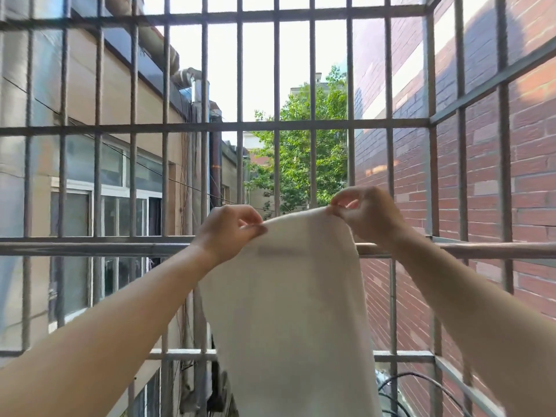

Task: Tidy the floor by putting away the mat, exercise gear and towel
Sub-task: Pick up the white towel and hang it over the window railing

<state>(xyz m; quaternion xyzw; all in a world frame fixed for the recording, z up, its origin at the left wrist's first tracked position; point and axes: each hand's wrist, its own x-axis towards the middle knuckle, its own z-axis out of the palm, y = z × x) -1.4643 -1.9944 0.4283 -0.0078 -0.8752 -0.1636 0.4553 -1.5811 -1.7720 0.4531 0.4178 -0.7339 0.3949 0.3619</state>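
Grille [204, 126] of grey metal bars boxes in the whole view; we look out through it. Right of it stands a red brick wall [532, 191]; left, a beige building [114, 94] with white-framed windows. Between them, farther off, is a green tree [301, 164].

White towel [288, 311] hangs mid-frame in front of the bars, held up by its top edge and running out of the bottom of the view. It covers part of the thick horizontal rail [90, 248]; we cannot tell whether it touches the rail.

Both bare forearms reach forward. Left hand [227, 230] pinches the towel's upper left corner, thumb and fingers [252, 216] closed together on the cloth. Right hand [367, 215] pinches the upper right corner, slightly higher, its fingers [346, 203] likewise clamped on the edge.

Dark cables [421, 383] show low right, beside the towel.
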